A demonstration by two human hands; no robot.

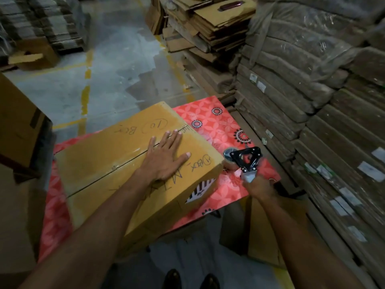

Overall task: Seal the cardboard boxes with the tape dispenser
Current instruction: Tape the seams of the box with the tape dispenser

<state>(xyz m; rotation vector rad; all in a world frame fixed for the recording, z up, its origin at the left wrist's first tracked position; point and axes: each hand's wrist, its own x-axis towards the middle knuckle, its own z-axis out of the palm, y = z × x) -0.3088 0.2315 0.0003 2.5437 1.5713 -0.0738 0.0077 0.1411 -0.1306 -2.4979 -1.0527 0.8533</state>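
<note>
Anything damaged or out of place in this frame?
The cardboard box under the left hand has a ragged striped patch on its side facing the tape dispenser, like a torn label.

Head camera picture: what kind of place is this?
Probably a warehouse packing area: wrapped cardboard stacks, a concrete floor with yellow lines, and a box beside a tape dispenser.
</note>
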